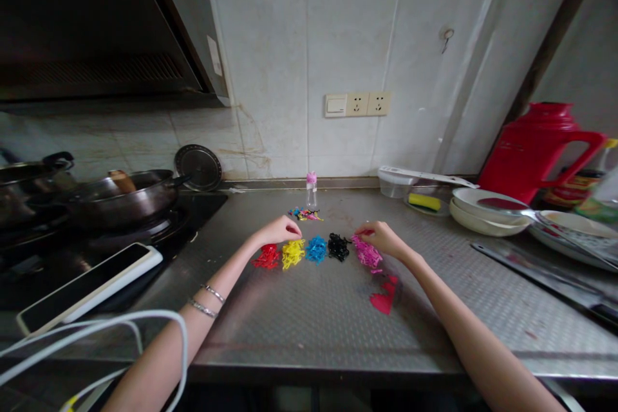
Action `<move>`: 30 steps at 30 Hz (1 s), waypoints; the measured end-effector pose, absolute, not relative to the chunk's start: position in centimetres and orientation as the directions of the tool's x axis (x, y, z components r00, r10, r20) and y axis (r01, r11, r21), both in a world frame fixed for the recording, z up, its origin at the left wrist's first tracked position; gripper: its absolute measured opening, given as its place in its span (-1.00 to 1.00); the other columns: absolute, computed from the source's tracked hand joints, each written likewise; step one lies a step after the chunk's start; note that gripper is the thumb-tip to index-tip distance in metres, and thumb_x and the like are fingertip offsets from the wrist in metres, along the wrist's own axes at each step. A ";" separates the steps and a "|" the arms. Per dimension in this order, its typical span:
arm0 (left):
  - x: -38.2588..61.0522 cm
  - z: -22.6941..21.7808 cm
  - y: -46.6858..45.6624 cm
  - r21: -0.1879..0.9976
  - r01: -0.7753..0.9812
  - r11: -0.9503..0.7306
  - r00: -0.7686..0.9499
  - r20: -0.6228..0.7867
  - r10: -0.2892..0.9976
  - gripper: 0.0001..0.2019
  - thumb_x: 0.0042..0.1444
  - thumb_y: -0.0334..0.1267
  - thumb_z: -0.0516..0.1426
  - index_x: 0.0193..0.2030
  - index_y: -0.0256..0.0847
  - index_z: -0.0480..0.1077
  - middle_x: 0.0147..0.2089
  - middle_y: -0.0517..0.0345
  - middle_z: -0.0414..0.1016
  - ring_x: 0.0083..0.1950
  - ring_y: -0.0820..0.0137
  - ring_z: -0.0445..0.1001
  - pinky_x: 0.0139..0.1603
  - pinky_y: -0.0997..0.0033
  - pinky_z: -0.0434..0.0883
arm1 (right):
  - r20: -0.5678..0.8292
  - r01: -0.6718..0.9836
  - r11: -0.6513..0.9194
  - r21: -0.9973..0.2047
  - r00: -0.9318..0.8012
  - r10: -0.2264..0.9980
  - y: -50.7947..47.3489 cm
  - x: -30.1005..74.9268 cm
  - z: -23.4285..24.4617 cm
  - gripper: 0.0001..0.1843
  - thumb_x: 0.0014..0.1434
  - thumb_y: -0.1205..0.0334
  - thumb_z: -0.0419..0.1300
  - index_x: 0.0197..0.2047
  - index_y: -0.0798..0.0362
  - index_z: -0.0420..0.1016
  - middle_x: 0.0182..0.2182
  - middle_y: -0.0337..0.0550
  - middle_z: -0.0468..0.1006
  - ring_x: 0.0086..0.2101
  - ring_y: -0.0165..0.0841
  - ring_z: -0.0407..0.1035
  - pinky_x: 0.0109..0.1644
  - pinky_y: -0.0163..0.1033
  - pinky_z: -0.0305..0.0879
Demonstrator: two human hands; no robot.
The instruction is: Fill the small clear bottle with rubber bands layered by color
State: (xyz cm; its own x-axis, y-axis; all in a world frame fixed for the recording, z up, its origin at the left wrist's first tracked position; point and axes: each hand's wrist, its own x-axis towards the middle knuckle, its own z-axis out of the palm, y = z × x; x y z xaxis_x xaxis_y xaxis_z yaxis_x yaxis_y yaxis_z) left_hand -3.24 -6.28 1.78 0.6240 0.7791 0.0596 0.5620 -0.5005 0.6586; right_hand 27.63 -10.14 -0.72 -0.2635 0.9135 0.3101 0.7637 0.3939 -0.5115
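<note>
Left hand (pixel 277 230) half-closed above yellow strips (pixel 293 253), right hand (pixel 379 238) half-closed at pink strips (pixel 365 252) — any grip unclear. Small mixed heap (pixel 304 214) lay upper centre on steel surface (pixel 299 328) — nearer left hand.

Your bench (pixel 309 328): grey steel, diamond tread pattern. Your row of small pieces, left to right: red heap (pixel 266 257), yellow heap (pixel 293 253), blue heap (pixel 316 249), black heap (pixel 338 247), pink heap (pixel 365 252). Behind them, your mixed heap (pixel 303 214): blue, yellow, pink, black. Further back: pink-capped clear bottle (pixel 311 175), yellow sponge (pixel 425 202), glossy red flask (pixel 541 153).
</note>
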 end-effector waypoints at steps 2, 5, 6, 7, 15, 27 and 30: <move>-3.2 1.9 -6.6 0.664 0.552 -0.504 0.639 0.052 0.768 -0.77 -0.09 -0.22 0.13 -0.33 -0.30 0.50 -0.32 0.07 0.53 -0.31 0.42 0.44 -0.27 0.52 0.31 | 0.316 0.762 0.384 -0.521 -0.245 0.916 -10.1 27.6 -0.8 -0.74 -0.07 0.36 0.05 -0.35 0.12 0.55 -0.41 -0.13 0.57 -0.36 -0.33 0.43 -0.27 -0.36 0.28; -3.5 2.0 -6.6 0.673 0.546 -0.499 0.625 0.069 0.777 -0.76 -0.07 -0.21 0.12 -0.30 -0.30 0.49 -0.29 0.06 0.53 -0.27 0.41 0.44 -0.24 0.52 0.31 | 0.341 0.760 0.362 -0.540 -0.196 0.919 -9.7 27.7 -0.8 -0.73 -0.07 0.37 0.05 -0.33 0.11 0.55 -0.40 -0.13 0.57 -0.36 -0.34 0.43 -0.25 -0.34 0.29; -3.6 2.0 -6.5 0.674 0.547 -0.497 0.618 0.074 0.782 -0.76 -0.07 -0.21 0.12 -0.30 -0.29 0.49 -0.29 0.06 0.53 -0.26 0.41 0.44 -0.23 0.51 0.31 | 0.353 0.759 0.362 -0.541 -0.186 0.917 -9.5 27.6 -0.7 -0.73 -0.07 0.37 0.05 -0.33 0.10 0.55 -0.40 -0.14 0.57 -0.36 -0.34 0.42 -0.24 -0.33 0.29; -3.8 2.0 -6.5 0.674 0.550 -0.493 0.610 0.080 0.789 -0.76 -0.06 -0.21 0.11 -0.30 -0.29 0.49 -0.28 0.06 0.53 -0.26 0.41 0.44 -0.23 0.51 0.31 | 0.367 0.759 0.367 -0.538 -0.182 0.912 -9.3 27.5 -0.6 -0.72 -0.07 0.37 0.05 -0.32 0.10 0.55 -0.39 -0.14 0.57 -0.36 -0.34 0.42 -0.23 -0.33 0.29; -4.5 1.2 -5.6 0.662 0.578 -0.476 0.536 0.132 0.834 -0.75 -0.04 -0.23 0.08 -0.32 -0.34 0.49 -0.36 0.05 0.53 -0.34 0.42 0.44 -0.30 0.51 0.31 | 0.383 0.739 0.437 -0.513 -0.258 0.887 -4.9 24.1 0.7 -0.71 -0.11 0.41 0.07 -0.30 0.09 0.54 -0.37 -0.14 0.56 -0.35 -0.37 0.42 -0.23 -0.37 0.28; -4.2 1.0 -5.8 0.664 0.584 -0.466 0.494 0.165 0.854 -0.76 -0.04 -0.22 0.08 -0.34 -0.32 0.49 -0.32 0.05 0.53 -0.28 0.40 0.45 -0.22 0.49 0.33 | 0.252 0.817 0.358 -0.452 -0.269 0.930 0.4 19.7 -2.4 -0.65 -0.12 0.38 0.15 -0.19 0.14 0.49 -0.40 -0.12 0.54 -0.40 -0.38 0.38 -0.35 -0.42 0.22; -4.1 0.9 -5.8 0.674 0.573 -0.467 0.492 0.172 0.853 -0.76 -0.05 -0.23 0.08 -0.34 -0.33 0.48 -0.32 0.04 0.53 -0.29 0.40 0.46 -0.22 0.48 0.33 | 0.255 0.806 0.360 -0.470 -0.266 0.929 0.7 19.6 -2.8 -0.67 -0.09 0.39 0.12 -0.19 0.13 0.49 -0.45 -0.15 0.53 -0.44 -0.41 0.36 -0.40 -0.43 0.19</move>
